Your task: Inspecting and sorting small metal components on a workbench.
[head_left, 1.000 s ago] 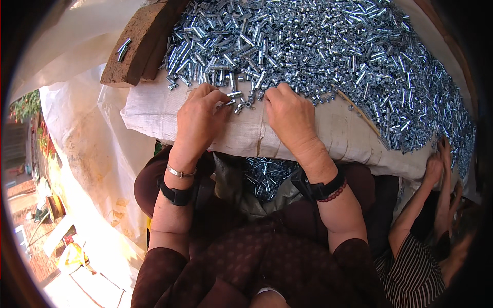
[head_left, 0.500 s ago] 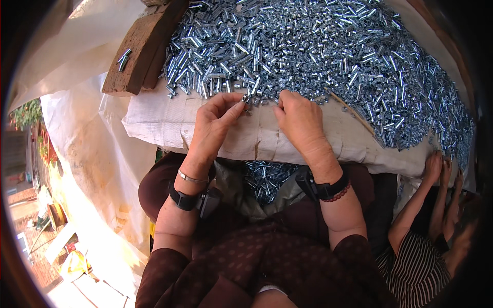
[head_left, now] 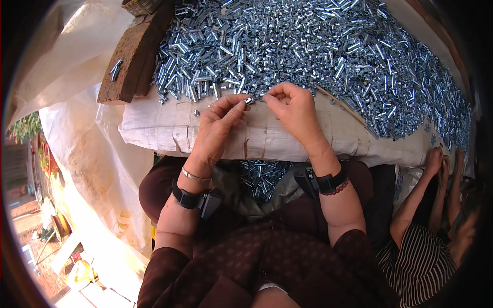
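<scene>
My left hand is closed in a pinch on a short shiny metal sleeve, just above the near edge of a big heap of silvery tubes and sleeves. Close by on the right, my right hand has thumb and forefinger pressed together, their tips beside the sleeve. Whatever may be between those fingertips is too small to make out. Under both hands runs the pale cloth-covered table edge. One small loose metal piece lies on the cloth left of my left hand.
A thick wooden beam carrying a few tubes borders the heap at left, with a wicker basket behind it. A thin stick lies at the heap's edge. More metal pieces sit below the table. Another person's hand is at far right.
My right hand has moved left, bringing its fingertips close to the sleeve. My left hand keeps its pinch on the sleeve. The whole view has shifted slightly.
</scene>
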A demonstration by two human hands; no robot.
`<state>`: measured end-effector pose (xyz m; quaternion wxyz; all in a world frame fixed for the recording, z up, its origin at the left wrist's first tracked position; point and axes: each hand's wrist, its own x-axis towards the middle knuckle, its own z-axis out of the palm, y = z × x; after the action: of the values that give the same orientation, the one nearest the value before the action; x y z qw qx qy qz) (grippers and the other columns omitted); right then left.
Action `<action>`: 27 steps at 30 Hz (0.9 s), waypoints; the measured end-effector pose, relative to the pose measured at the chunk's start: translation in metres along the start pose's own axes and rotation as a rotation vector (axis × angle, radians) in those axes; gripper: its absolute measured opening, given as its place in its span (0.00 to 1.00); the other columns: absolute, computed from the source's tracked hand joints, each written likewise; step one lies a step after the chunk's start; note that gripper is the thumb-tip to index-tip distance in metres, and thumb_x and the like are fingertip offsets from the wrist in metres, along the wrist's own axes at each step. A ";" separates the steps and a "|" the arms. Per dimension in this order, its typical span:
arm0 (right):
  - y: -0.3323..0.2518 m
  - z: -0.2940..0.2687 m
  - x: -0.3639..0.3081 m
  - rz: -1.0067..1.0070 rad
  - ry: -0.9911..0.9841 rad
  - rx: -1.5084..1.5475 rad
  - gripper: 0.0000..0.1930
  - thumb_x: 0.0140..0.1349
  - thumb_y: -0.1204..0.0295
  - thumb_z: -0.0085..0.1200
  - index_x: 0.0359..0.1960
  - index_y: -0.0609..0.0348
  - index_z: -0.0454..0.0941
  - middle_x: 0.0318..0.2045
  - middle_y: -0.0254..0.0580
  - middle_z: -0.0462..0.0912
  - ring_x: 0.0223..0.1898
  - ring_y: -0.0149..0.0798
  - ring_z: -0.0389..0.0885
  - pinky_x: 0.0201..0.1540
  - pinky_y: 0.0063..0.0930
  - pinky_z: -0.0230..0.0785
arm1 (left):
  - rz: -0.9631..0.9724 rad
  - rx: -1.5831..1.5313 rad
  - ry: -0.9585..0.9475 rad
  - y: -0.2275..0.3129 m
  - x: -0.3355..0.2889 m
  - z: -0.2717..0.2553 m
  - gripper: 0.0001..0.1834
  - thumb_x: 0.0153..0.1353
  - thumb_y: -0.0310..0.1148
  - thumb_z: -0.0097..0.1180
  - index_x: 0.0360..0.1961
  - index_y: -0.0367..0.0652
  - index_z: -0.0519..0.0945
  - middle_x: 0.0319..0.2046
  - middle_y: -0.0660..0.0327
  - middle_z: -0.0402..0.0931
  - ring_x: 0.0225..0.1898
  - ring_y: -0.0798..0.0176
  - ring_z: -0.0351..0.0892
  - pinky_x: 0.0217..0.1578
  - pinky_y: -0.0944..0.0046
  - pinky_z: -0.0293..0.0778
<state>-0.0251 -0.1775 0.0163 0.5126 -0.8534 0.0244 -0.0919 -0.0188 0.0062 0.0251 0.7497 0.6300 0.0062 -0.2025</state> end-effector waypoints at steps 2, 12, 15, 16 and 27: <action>-0.011 -0.014 -0.001 0.191 -0.156 0.459 0.06 0.55 0.75 0.58 0.32 0.64 0.79 0.25 0.37 0.81 0.21 0.25 0.76 0.23 0.18 0.69 | -0.038 -0.088 -0.057 -0.003 0.001 0.001 0.12 0.64 0.32 0.54 0.47 0.39 0.78 0.35 0.65 0.78 0.33 0.76 0.72 0.34 0.77 0.67; -0.018 -0.026 -0.006 0.191 -0.253 0.536 0.06 0.56 0.75 0.58 0.30 0.67 0.78 0.24 0.35 0.80 0.22 0.22 0.76 0.23 0.16 0.69 | -0.053 -0.070 -0.155 0.003 -0.002 0.014 0.13 0.65 0.32 0.51 0.48 0.37 0.76 0.39 0.59 0.80 0.37 0.70 0.80 0.35 0.75 0.73; -0.019 -0.029 -0.006 0.189 -0.258 0.532 0.06 0.56 0.75 0.58 0.30 0.67 0.77 0.24 0.36 0.80 0.22 0.23 0.76 0.24 0.16 0.69 | -0.092 -0.141 -0.157 0.000 0.001 0.014 0.13 0.65 0.32 0.51 0.48 0.36 0.76 0.40 0.58 0.80 0.39 0.68 0.81 0.36 0.75 0.74; -0.020 -0.031 -0.006 0.189 -0.263 0.518 0.06 0.56 0.75 0.58 0.30 0.67 0.77 0.24 0.35 0.80 0.22 0.23 0.76 0.24 0.16 0.69 | -0.099 -0.154 -0.163 0.000 0.001 0.014 0.13 0.65 0.31 0.51 0.48 0.36 0.76 0.40 0.57 0.80 0.39 0.68 0.81 0.36 0.75 0.75; -0.020 -0.038 -0.008 0.163 -0.311 0.437 0.07 0.57 0.74 0.59 0.32 0.67 0.77 0.25 0.36 0.80 0.24 0.23 0.77 0.27 0.16 0.71 | -0.048 -0.120 -0.163 -0.002 -0.002 0.018 0.14 0.65 0.29 0.51 0.49 0.34 0.76 0.39 0.55 0.81 0.38 0.67 0.82 0.38 0.74 0.77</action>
<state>-0.0407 -0.2001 0.0498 0.6876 -0.7218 -0.0065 0.0786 -0.0253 -0.0103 0.0276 0.7791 0.5650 -0.0278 -0.2703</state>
